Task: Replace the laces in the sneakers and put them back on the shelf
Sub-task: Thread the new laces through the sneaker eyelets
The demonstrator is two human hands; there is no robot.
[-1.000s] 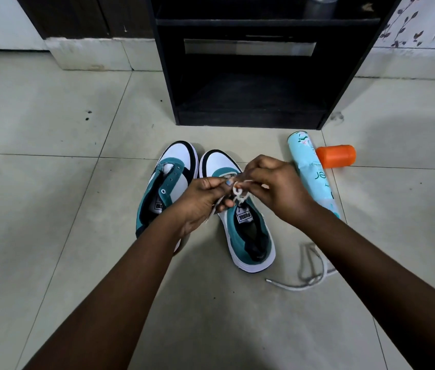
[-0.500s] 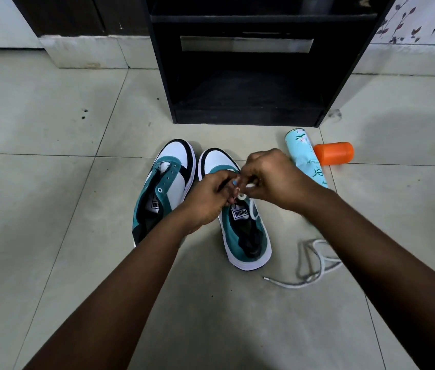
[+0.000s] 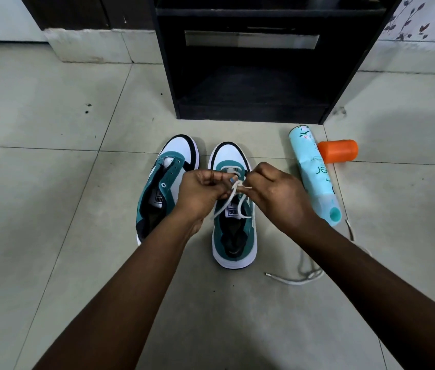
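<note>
Now your left hand (image 3: 200, 193) and right hand (image 3: 275, 193) have lifted, each pinching the white lace (image 3: 233, 194) over the right sneaker (image 3: 233, 236). Left sneaker (image 3: 165, 182) sits beside it; a spray can (image 3: 312, 172) lies right.

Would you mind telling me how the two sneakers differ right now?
The right sneaker has a white lace in its front eyelets, pinched by the left hand and right hand; the left sneaker has bare eyelets and is untouched. The left one leans over; the right sits flat. Both are teal, white and black.
</note>
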